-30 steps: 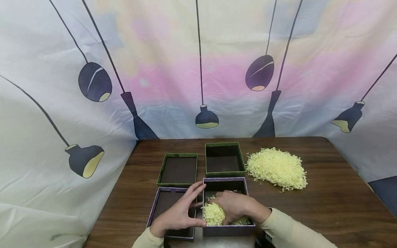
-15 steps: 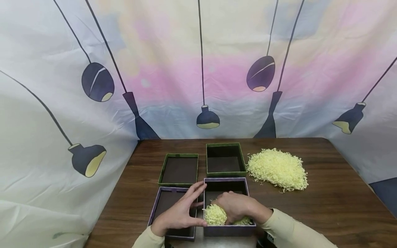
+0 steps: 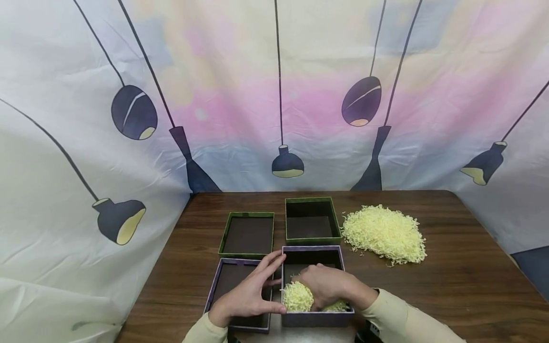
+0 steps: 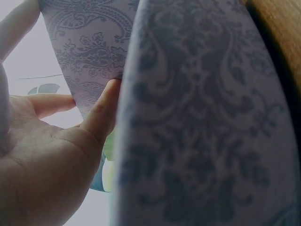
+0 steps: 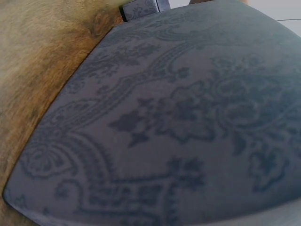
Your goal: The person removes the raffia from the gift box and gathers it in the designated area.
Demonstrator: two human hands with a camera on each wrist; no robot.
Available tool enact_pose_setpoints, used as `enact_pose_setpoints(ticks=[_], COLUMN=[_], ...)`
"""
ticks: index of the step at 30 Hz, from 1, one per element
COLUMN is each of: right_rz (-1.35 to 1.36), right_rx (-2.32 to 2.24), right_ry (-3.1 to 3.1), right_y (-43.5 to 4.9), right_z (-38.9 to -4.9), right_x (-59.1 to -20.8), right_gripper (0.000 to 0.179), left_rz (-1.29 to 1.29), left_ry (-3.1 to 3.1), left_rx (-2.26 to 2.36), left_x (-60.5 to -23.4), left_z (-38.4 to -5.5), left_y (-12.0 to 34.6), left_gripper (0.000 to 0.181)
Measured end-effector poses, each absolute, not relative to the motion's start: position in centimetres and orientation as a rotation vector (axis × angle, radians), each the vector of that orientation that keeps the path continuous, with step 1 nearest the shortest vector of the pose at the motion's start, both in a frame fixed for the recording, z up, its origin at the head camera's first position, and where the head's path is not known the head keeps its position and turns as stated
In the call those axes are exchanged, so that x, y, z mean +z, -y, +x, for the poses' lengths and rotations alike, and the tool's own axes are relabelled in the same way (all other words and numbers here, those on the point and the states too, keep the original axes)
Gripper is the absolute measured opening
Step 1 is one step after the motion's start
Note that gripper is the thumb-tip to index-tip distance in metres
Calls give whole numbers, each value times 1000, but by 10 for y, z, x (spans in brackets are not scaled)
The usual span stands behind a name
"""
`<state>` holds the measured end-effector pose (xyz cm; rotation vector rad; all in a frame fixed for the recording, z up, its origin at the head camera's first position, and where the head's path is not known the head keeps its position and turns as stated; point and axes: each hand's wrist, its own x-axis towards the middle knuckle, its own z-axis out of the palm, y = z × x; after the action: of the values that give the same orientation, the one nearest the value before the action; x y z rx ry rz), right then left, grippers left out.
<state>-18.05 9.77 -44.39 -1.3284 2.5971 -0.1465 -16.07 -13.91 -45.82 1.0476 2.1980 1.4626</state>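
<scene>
An open purple-edged box (image 3: 317, 320) with a patterned outside stands near the front of the table. My left hand (image 3: 249, 293) is at its left side, fingers extended along the wall and thumb at the front corner; in the left wrist view, fingertips and thumb touch a patterned panel (image 4: 89, 52). My right hand (image 3: 328, 286) reaches down inside the box, back of the hand up, its fingertips hidden. A clump of pale yellow shredded paper (image 3: 297, 297) lies left of it in the box, with more shredded paper (image 3: 336, 306) under the wrist.
A shallow purple-edged lid (image 3: 227, 283) lies partly under my left hand. Behind stand a shallow green-edged lid (image 3: 251, 233) and a deep green-edged box (image 3: 310, 226). A heap of shredded paper (image 3: 383, 233) sits at the back right on the wooden table (image 3: 454, 267).
The right hand has shifted very slightly within the box, and the shredded paper around it has moved a little. The left hand keeps its place on the box.
</scene>
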Motion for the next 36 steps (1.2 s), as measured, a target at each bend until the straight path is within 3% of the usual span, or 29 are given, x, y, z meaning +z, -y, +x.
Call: enact_pose_setpoints(ticks=[9, 24, 36], right_rz=[-1312, -1263, -1215], right_rx=[-169, -134, -177], right_ry=[-2628, -2676, -2672], right_y=[-97, -97, -100], right_z=[-179, -180, -181], right_x=[-440, -436, -430], right_gripper=[66, 79, 80], left_rz=[1049, 1005, 1001], left_ry=[-2209, -2213, -2195], left_rx=[1449, 1437, 1444], left_x=[-458, -457, -458], left_z=[-160, -160, -160], left_y=[140, 140, 141], left_gripper=[103, 103, 103])
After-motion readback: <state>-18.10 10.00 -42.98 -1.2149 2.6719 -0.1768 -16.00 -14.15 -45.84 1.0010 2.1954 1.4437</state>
